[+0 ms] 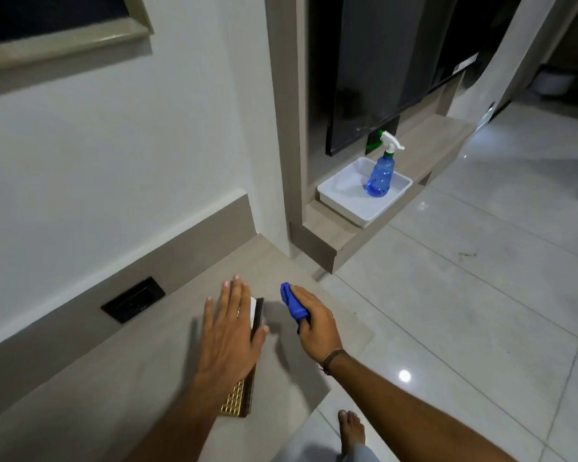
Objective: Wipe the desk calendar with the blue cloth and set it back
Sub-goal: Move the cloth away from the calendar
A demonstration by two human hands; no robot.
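The desk calendar [257, 313] stands on the beige desk [141, 378], dark-edged with white pages and a gold spiral binding at its near end. My left hand [229, 335] rests flat over its top with fingers spread and the thumb against its right face, hiding most of it. My right hand [314, 323] hovers just to the right of the calendar, closed around the bunched blue cloth [292, 303], which sticks out past my fingers. Cloth and calendar are a short gap apart.
A black wall socket [133, 299] sits in the desk's back panel. Further right, a white tray [347, 201] with a blue spray bottle [381, 175] rests on a low ledge under a dark screen. Tiled floor lies right of the desk; my bare foot [351, 428] is below.
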